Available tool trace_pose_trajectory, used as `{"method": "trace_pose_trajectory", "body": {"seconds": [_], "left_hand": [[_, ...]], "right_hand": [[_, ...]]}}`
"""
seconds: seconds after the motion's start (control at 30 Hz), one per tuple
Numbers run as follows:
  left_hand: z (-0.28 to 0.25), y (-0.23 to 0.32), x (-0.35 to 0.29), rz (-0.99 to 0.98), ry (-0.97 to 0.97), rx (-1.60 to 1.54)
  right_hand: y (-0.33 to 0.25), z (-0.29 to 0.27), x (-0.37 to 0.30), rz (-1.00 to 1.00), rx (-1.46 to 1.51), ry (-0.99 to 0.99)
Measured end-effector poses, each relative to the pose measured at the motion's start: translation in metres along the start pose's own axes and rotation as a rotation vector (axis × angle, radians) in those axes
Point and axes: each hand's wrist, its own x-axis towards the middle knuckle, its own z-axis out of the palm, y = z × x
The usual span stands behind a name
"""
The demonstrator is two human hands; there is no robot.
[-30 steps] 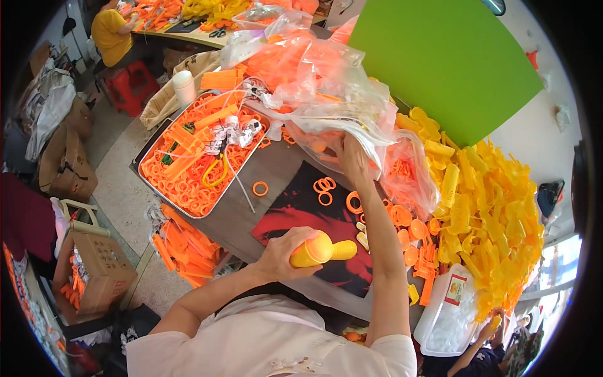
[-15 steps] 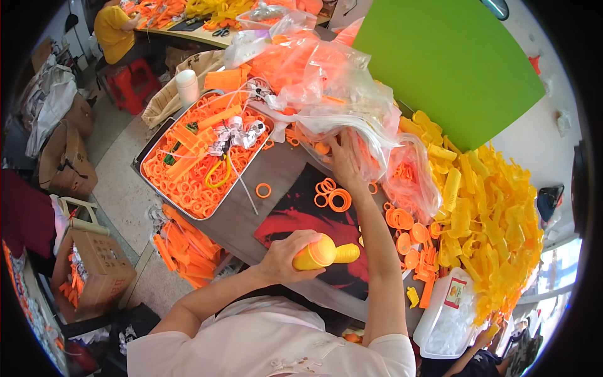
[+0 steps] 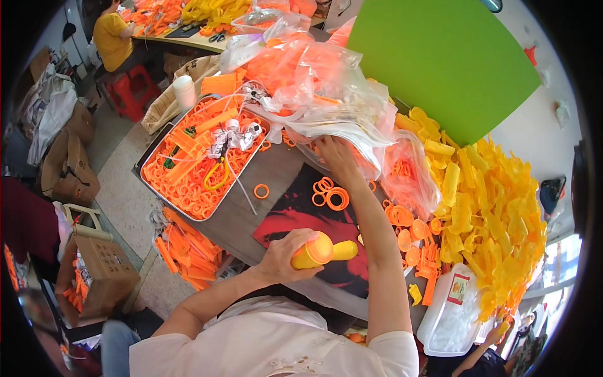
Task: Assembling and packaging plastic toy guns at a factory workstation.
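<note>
Over the near edge of the table, my left hand (image 3: 281, 256) is closed around a yellow rounded plastic piece (image 3: 306, 256) with an orange round end. A yellow ribbed stub (image 3: 345, 250) sticks out to its right. My right hand (image 3: 337, 157) reaches forward into the mouth of a clear plastic bag (image 3: 367, 135) of orange parts. Its fingers are bent down among them, and their tips are hidden. Between my hands several orange rings (image 3: 338, 198) lie on a black and red mat (image 3: 295, 217). One more orange ring (image 3: 261, 191) lies to the left.
A metal tray (image 3: 200, 218) heaped with orange rings stands at left. Yellow plastic parts (image 3: 483, 213) are piled at right, beside a white tub (image 3: 433, 333). Orange discs (image 3: 405, 217) lie by my right forearm. A green board (image 3: 446, 69) stands behind. A person (image 3: 113, 41) sits far left.
My right hand has drawn slightly back and left in the bag's mouth, its fingers more bent. The left hand keeps its hold on the yellow piece. The view has shifted a little.
</note>
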Motion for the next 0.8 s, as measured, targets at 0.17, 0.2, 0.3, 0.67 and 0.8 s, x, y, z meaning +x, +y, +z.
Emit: {"method": "trace_pose_trajectory", "body": {"seconds": [0.17,0.2,0.3,0.67,0.8], "left_hand": [[0.003,0.0,-0.001,0.012,0.027,0.028],[0.003,0.0,-0.002,0.01,0.027,0.027],[0.001,-0.001,-0.001,0.005,0.014,0.017],[0.001,0.004,-0.001,-0.039,0.026,0.027],[0.003,0.002,-0.002,-0.066,0.022,0.015]], "right_hand": [[-0.003,-0.016,-0.014,0.101,0.248,0.067],[-0.003,-0.021,-0.019,0.095,0.329,0.11],[0.011,-0.015,-0.041,0.111,0.375,0.157],[0.005,-0.016,-0.047,0.299,0.321,0.18],[-0.004,-0.01,-0.038,0.298,0.182,0.164]]}}
